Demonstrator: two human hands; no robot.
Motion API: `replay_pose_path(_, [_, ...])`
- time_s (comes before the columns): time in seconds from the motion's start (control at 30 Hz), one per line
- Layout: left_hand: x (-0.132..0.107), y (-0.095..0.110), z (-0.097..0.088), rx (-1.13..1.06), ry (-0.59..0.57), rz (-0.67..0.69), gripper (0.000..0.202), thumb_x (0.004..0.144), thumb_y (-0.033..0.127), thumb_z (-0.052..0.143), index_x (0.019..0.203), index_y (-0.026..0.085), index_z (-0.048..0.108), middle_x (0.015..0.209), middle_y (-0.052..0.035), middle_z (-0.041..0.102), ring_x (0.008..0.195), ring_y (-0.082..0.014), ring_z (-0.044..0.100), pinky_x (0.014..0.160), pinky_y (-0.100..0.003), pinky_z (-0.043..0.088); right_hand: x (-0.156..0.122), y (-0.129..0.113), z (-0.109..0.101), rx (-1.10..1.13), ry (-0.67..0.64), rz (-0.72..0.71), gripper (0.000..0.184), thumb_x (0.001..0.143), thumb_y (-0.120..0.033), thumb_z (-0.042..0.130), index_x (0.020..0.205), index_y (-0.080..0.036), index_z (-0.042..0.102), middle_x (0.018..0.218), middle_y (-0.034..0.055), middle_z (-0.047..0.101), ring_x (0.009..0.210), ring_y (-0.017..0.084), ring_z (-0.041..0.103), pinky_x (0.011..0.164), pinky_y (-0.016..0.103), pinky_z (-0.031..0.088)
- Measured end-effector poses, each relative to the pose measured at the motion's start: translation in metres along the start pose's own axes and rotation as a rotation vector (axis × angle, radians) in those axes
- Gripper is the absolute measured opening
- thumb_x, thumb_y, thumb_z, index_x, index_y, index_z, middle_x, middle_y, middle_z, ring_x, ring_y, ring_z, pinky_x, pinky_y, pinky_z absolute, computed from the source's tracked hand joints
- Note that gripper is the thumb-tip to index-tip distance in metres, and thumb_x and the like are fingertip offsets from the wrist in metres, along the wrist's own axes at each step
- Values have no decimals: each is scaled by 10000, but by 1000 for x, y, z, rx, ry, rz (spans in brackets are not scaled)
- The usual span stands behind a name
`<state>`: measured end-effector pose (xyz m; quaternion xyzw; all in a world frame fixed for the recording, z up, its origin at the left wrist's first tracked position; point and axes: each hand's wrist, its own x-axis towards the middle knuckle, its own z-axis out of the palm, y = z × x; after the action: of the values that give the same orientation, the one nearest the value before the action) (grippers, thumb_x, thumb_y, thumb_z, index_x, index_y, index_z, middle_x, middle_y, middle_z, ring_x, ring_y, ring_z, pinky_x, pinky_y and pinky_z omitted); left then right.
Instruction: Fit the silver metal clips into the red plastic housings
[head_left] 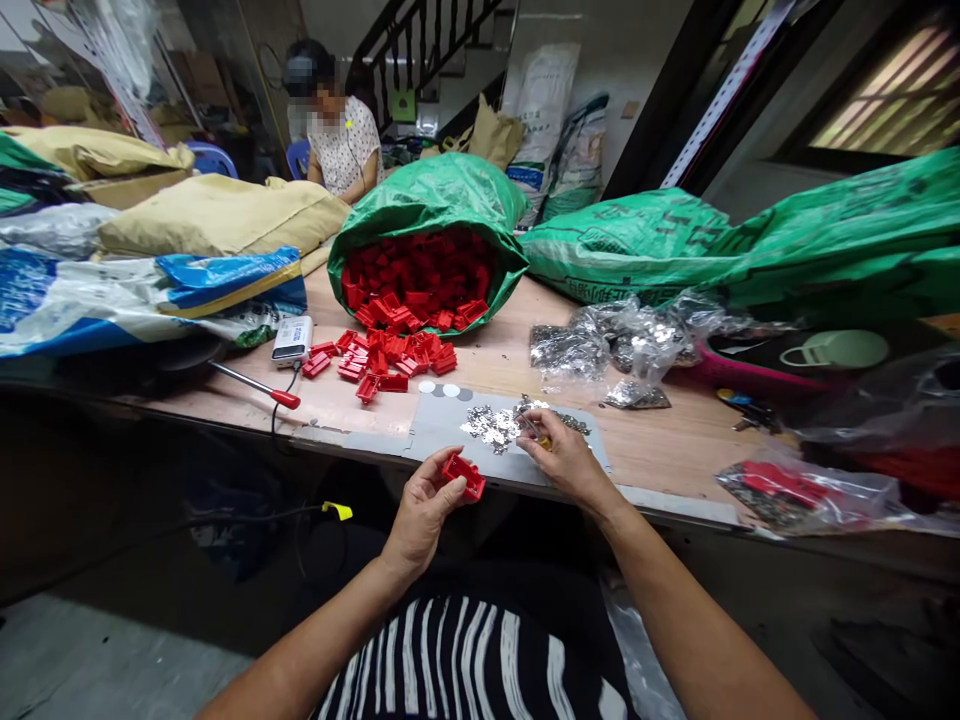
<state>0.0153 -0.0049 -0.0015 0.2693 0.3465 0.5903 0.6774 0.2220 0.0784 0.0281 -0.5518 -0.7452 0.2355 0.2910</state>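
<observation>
While the left hand pinches a red plastic clip just off the table edge, the right hand curls over the pile of small metal pieces on the grey mat, seemingly gripping a thin tool. Open space lies below the edge.

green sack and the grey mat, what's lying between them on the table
A loose scatter of red plastic pieces lies on the wooden table there, shown in the head view.
</observation>
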Motion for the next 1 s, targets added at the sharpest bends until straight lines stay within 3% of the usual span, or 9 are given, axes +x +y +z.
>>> replay_pose_path(0.17, [1,1,3,-30,-21,-20,481,745,262,740,1203,200,607,980,-62,694,852,-141,636,749,-252,525,-19,-28,8,302,-155,-27,166,852,-356,571,806,-200,602,723,-6,593,593,123,503,589,252,409])
replay_pose_path(0.3, [1,4,4,-67,-39,-36,462,742,258,741,1186,198,624,922,-41,673,772,-116,622,699,-235,512,-30,-41,22,452,-191,-85,151,820,-335,630,773,-192,645,786,15,582,744,152,536,696,271,429])
replay_pose_path(0.43, [1,7,4,-96,-48,-77,441,731,242,748,1156,188,644,930,-44,662,772,-121,627,691,-230,494,-35,-41,30,548,-273,-39,182,803,-350,657,736,-180,658,768,16,568,768,162,536,729,287,429])
replay_pose_path(0.77, [3,9,5,-47,-119,-73,439,721,214,741,1149,178,649,968,-81,699,852,-159,629,740,-255,469,-38,-30,28,660,-459,12,125,797,-308,678,800,-188,644,801,6,594,795,157,558,750,274,428])
replay_pose_path(1.0, [4,11,4,-1,-121,-33,427,721,221,739,1135,191,639,1002,-68,697,898,-168,629,788,-270,472,-38,-32,28,707,-438,20,250,796,-387,679,932,-199,584,875,8,604,841,161,563,795,278,450])
